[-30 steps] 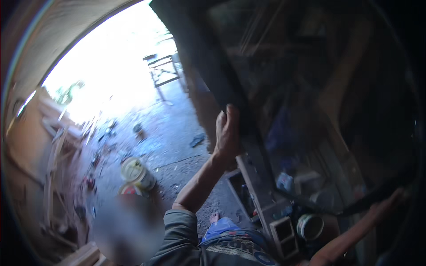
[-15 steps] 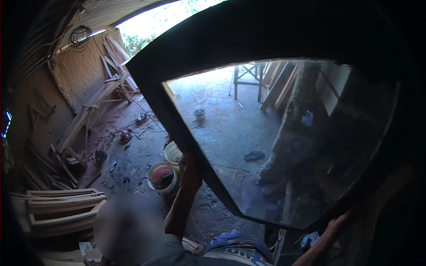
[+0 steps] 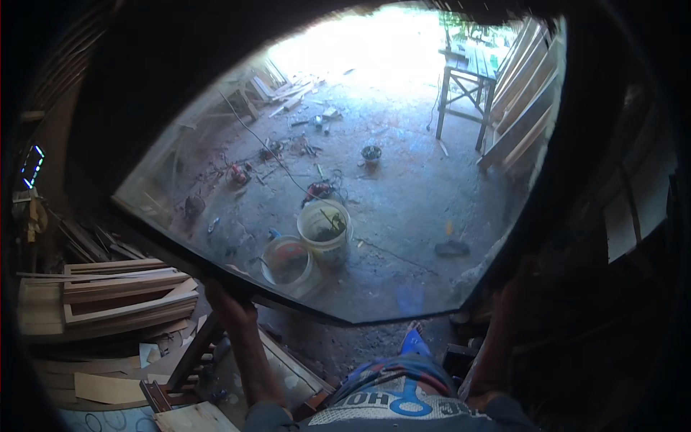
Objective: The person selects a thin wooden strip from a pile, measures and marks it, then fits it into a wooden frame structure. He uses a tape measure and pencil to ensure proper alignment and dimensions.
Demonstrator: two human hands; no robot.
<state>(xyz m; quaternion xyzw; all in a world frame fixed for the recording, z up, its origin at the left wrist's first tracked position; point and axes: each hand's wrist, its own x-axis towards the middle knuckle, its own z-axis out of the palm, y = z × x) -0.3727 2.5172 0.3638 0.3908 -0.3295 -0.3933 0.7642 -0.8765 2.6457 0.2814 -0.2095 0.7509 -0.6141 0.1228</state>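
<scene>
Head view: one large glass pane (image 3: 403,180) in a dark frame is held up close in front of the person, filling most of the picture. Left hand (image 3: 229,302) grips its lower left edge, fingers curled around the frame. Right hand (image 3: 507,288) is at the lower right edge — too dark to tell its fingers. Through the glass: two buckets (image 3: 325,230) touching on the concrete floor (image 3: 410,209), one wooden table (image 3: 468,79) — and stacked wooden frames (image 3: 122,291) at left.
</scene>
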